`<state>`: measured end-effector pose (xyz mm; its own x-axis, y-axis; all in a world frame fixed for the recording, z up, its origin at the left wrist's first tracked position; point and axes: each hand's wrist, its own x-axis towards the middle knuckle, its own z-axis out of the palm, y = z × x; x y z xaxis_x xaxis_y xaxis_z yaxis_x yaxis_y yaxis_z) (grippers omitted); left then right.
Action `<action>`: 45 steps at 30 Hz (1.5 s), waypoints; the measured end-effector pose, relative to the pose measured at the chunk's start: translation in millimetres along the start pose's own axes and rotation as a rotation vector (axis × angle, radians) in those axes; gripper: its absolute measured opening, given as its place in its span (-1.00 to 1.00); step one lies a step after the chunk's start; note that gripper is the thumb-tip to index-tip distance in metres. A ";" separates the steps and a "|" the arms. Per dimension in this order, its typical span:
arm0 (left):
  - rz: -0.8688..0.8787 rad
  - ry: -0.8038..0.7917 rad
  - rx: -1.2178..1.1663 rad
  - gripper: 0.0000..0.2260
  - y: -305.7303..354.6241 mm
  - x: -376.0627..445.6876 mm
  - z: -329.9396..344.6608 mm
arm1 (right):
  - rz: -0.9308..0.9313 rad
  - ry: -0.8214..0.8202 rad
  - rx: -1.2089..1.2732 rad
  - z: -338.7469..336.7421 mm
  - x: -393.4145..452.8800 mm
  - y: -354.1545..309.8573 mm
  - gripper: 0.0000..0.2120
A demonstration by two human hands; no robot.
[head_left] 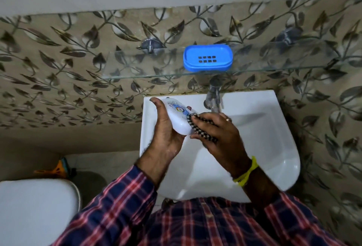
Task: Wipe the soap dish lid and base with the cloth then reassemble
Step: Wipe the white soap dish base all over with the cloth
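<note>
The left hand grips the white lid over the sink's back-left corner, long axis running from near the tap down toward the person. The right hand, just beside it, presses the checked cloth on the lid's near end. The blue base sits on the glass shelf beyond, right hand probably nearer. Most of the cloth is hidden.

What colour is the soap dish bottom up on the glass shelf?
Bright blue. The soap dish base shows best in the head view, on the glass shelf.
</note>
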<state>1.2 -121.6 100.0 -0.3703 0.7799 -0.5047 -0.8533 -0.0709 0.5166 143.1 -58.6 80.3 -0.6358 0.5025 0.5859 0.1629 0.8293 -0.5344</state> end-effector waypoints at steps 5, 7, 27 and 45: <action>-0.085 -0.092 -0.023 -0.11 -14.3 1.2 -12.1 | 0.325 0.069 0.099 -5.2 9.6 0.4 -0.75; -0.060 -0.075 0.069 -0.22 -20.2 0.7 -16.2 | 0.382 0.111 0.047 -9.0 11.0 -5.9 -0.74; -0.051 -0.142 0.082 -0.52 -12.2 -11.7 -4.3 | 0.045 -0.053 -0.171 -4.2 26.2 -48.6 -0.65; -0.103 -0.158 0.117 -0.24 -10.3 -13.3 -5.9 | 0.008 -0.152 -0.195 -10.0 -3.5 -57.3 -0.69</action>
<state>12.8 -135.0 97.4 -0.2137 0.8676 -0.4490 -0.8317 0.0796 0.5495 143.5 -105.4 115.0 -0.7380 0.4784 0.4759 0.3011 0.8646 -0.4023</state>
